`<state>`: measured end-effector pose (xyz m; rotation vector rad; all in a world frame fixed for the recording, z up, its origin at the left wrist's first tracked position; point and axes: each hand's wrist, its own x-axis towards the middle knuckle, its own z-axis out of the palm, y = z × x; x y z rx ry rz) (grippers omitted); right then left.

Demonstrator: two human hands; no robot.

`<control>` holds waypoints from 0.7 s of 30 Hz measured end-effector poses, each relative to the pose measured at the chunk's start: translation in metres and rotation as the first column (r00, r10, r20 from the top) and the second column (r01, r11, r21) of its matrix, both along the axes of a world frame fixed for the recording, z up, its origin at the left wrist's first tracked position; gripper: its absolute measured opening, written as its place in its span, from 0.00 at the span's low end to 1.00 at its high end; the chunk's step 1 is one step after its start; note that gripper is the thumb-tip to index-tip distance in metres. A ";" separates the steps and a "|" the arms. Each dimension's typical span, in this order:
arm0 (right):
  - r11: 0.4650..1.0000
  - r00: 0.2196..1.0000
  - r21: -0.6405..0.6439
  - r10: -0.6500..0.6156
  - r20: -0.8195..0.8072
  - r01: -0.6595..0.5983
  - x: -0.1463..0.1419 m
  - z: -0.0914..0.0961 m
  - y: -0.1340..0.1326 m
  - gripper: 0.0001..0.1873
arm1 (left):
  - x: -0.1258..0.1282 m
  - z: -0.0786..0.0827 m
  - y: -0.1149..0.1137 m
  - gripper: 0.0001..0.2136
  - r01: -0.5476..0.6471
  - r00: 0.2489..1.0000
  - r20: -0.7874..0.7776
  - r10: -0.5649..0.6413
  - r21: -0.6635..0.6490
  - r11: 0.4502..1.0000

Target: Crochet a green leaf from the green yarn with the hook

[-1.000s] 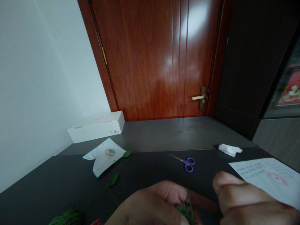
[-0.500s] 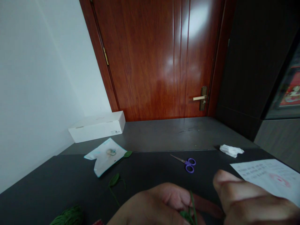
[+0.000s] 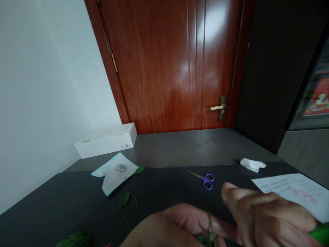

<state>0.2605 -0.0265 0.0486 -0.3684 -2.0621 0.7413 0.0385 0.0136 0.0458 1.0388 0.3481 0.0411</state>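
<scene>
My left hand (image 3: 164,224) is low in the middle of the view, fingers curled round a small green crochet piece (image 3: 203,239). A strand of green yarn (image 3: 211,224) runs taut over its index finger. Just to the right, my right hand (image 3: 264,212) is closed in a grip, its fingertips close to the left fingers. A green handle (image 3: 320,235) sticks out behind it at the right edge; the tool's front end is hidden. At the lower left lies a ball of green yarn (image 3: 74,239), partly cut off. A green crocheted leaf (image 3: 125,199) with trailing strands rests above it.
Purple-handled scissors (image 3: 207,181) lie ahead on the dark table (image 3: 167,185). To the left are a white packet (image 3: 115,175), another green leaf (image 3: 139,170) and a long white box (image 3: 105,140). A crumpled tissue (image 3: 253,164) and a printed sheet (image 3: 298,192) are on the right.
My right hand has shifted left and turned, coming closer to the left hand, and the green handle now shows at the right edge. The left hand stays nearly still.
</scene>
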 end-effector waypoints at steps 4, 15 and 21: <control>0.970 0.961 -0.240 -0.093 -0.261 0.029 -0.017 -0.014 -0.003 0.28 | -0.002 0.003 -0.005 0.21 -0.043 0.998 0.042 0.043 0.003 0.999; 0.755 0.797 -0.655 -0.373 -0.475 -0.037 -0.035 -0.026 -0.004 0.25 | 0.006 0.000 -0.007 0.22 -0.530 0.848 0.201 0.491 0.350 0.772; 0.690 0.771 -0.724 -0.447 -0.455 -0.027 -0.044 -0.022 -0.002 0.24 | 0.010 -0.002 -0.016 0.24 -0.619 0.715 0.175 0.676 0.608 0.497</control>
